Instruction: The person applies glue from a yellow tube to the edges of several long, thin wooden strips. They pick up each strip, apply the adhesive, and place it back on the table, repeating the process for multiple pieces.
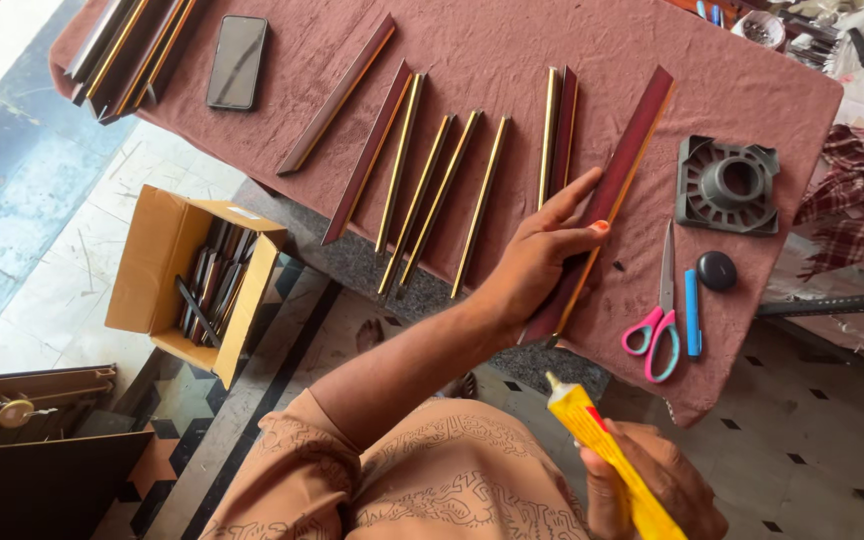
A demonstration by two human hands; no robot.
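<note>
left hand [542, 255]: flat, pressing maroon moulding strip [617, 185]; strip likely light, stiff, grip mid-length | right hand [652, 480]: at 5 o'clock, clasping yellow glue tube [602, 450]

The left hand [542, 255] reaches up to mid-frame, arm extended, palm down, fingers [577, 190] stretched and pressed flat. The right hand [652, 485] sits at the lower right edge, fingers curled tight in a closed grip.

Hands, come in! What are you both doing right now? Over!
Left hand flat on the long maroon frame strip. Right hand gripping the yellow glue tube, nozzle up. Scissors and blue pen lie beside the strip.
</note>
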